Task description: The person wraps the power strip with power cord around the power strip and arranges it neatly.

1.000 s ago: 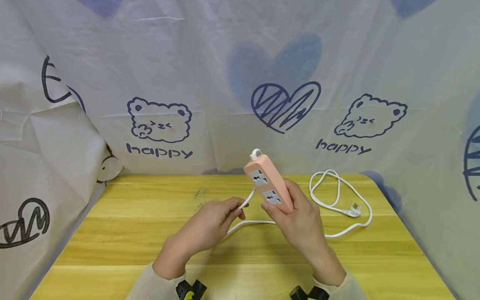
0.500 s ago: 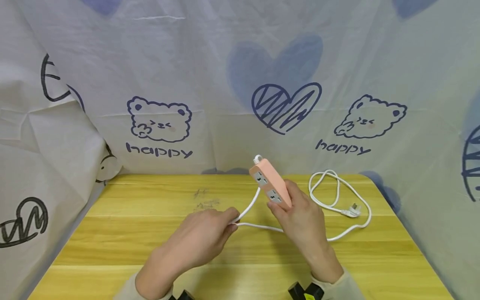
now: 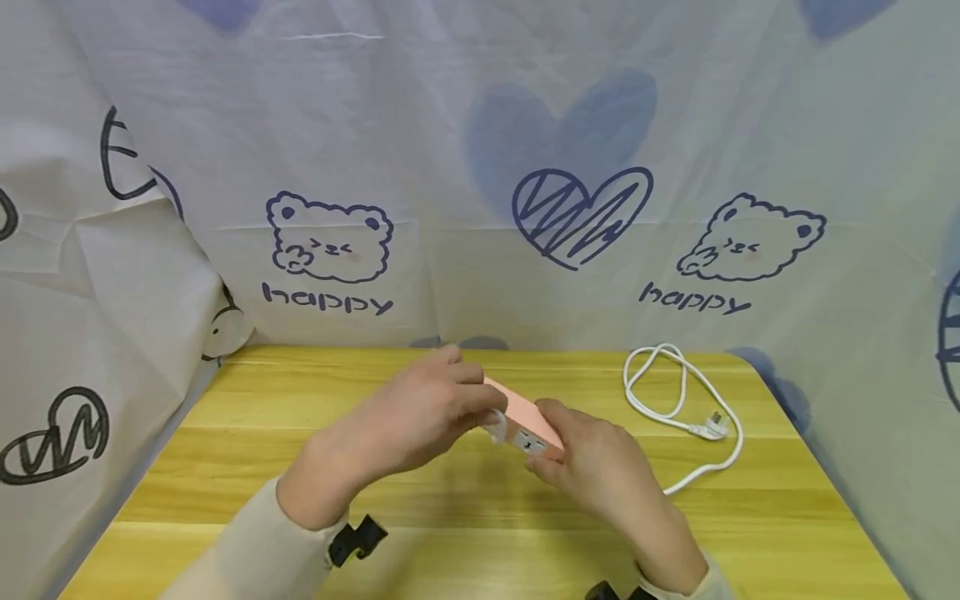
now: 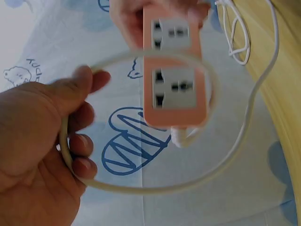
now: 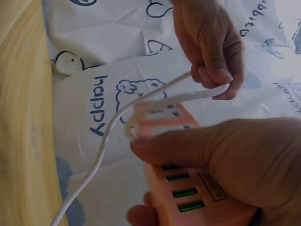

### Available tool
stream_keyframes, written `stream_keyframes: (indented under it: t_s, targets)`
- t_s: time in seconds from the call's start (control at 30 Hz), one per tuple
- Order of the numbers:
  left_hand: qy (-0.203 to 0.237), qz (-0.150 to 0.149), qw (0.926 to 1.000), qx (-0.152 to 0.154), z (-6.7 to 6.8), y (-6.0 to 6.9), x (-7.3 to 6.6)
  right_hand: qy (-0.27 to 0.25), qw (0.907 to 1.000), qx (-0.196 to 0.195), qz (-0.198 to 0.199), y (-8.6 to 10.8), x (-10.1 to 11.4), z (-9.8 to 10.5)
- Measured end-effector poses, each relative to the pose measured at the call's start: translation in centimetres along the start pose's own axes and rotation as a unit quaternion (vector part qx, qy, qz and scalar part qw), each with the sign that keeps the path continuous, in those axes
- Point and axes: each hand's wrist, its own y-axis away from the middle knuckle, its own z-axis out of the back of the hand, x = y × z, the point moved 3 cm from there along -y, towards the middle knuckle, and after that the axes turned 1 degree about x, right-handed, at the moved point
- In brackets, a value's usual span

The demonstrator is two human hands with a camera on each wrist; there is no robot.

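Behind the bench (image 3: 795,533) hangs a pale printed cloth (image 3: 450,167), and in front of it the left hand (image 3: 423,408) has its fingers curled around a white cord (image 4: 141,190), while the right hand (image 3: 603,462) grips the pink power strip (image 3: 525,412), lifted in the air. One wide bend of cord passes already before the sockets (image 4: 174,89), but I judge the winding is only partly done, because the length with the plug (image 3: 711,428) lies loose on the right side of the yellow, wood-grained surface.

Power strip (image 3: 525,413) partly behind left grip (image 3: 431,407); cable (image 4: 171,54) blurred.
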Motion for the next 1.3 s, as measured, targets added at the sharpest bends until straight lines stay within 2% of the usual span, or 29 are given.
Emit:
stream_keyframes:
  t_s: [0.1,0.17,0.2,0.3,0.33,0.37,0.4,0.5,0.53,0.6,0.67,0.73,0.8,0.83,0.87,0.93,1.0,1.03,1.1,1.13,1.17,1.2,1.23,1.27,1.3]
  targets:
    - [0.073,0.02,0.9967,0.029,0.2,-0.4,1.1,-0.04,0.9974,0.048,0.036,0.5,0.3,0.4]
    - [0.152,0.056,0.9852,0.056,0.0,-0.4,2.0,-0.081,0.9912,0.082,0.066,0.8,0.5,0.7]
    - [0.196,0.078,0.975,0.07,-0.2,-0.3,2.6,-0.102,0.987,0.095,0.081,1.0,0.6,0.9]
    - [0.316,0.142,0.9336,0.093,-1.2,0.4,4.1,-0.164,0.9734,0.116,0.11,1.3,0.7,1.2]
    - [0.351,0.158,0.9179,0.095,-1.8,0.7,4.5,-0.179,0.9703,0.112,0.117,1.3,0.7,1.2]
    - [0.391,0.17,0.8992,0.098,-2.4,1.1,4.8,-0.195,0.9673,0.106,0.123,1.3,0.8,1.2]
    - [0.428,0.179,0.8801,0.1,-3.1,1.4,5.0,-0.21,0.9645,0.097,0.127,1.3,0.9,1.2]
    - [0.519,0.187,0.83,0.082,-5.4,2.4,5.2,-0.24,0.9595,0.058,0.136,1.2,1.1,0.9]
    - [0.539,0.189,0.8177,0.071,-6.1,2.8,5.1,-0.244,0.9594,0.043,0.135,1.1,1.2,0.8]
    - [0.558,0.194,0.8057,0.042,-7.3,3.4,4.8,-0.249,0.9594,0.011,0.132,1.0,1.3,0.6]
    - [0.566,0.221,0.7941,0.017,-8.1,3.8,4.4,-0.254,0.9601,-0.021,0.116,0.9,1.4,0.4]
    - [0.58,0.245,0.7769,0.003,-8.9,3.9,3.9,-0.26,0.9593,-0.054,0.096,0.8,1.5,0.3]
    - [0.603,0.266,0.7517,-0.006,-9.8,3.9,3.5,-0.274,0.9554,-0.087,0.068,0.7,1.4,0.4]
    - [0.612,0.274,0.7414,-0.01,-10.3,3.9,3.3,-0.28,0.9528,-0.105,0.053,0.7,1.3,0.5]
    - [0.623,0.274,0.7331,-0.015,-10.8,3.9,3.1,-0.284,0.9504,-0.121,0.04,0.6,1.1,0.7]
    - [0.638,0.261,0.7233,-0.03,-11.5,4.2,2.8,-0.296,0.9437,-0.146,0.018,0.6,0.9,1.0]
    - [0.67,0.248,0.698,-0.046,-11.9,4.7,2.5,-0.314,0.9353,-0.164,0.003,0.6,0.7,1.4]
    - [0.692,0.233,0.6814,-0.051,-12.1,5.0,2.4,-0.323,0.9312,-0.17,-0.001,0.5,0.6,1.5]
    - [0.728,0.196,0.6545,-0.061,-12.2,5.5,2.2,-0.338,0.9238,-0.179,-0.013,0.6,0.6,1.8]
    - [0.745,0.181,0.6387,-0.064,-12.3,5.7,2.2,-0.35,0.9184,-0.183,-0.021,0.6,0.5,1.9]
    - [0.757,0.17,0.6278,-0.065,-12.3,5.9,2.2,-0.36,0.9134,-0.187,-0.031,0.7,0.5,2.0]
    - [0.761,0.168,0.6237,-0.066,-12.3,6.1,2.3,-0.367,0.9095,-0.19,-0.042,0.8,0.4,2.2]
    - [0.755,0.169,0.6302,-0.066,-12.2,6.3,2.4,-0.373,0.9065,-0.191,-0.053,0.9,0.3,2.3]
    - [0.739,0.178,0.6455,-0.069,-12.2,6.4,2.5,-0.376,0.9043,-0.192,-0.064,0.9,0.3,2.4]
    - [0.718,0.194,0.6646,-0.073,-12.1,6.6,2.7,-0.379,0.9024,-0.191,-0.075,1.0,0.2,2.4]
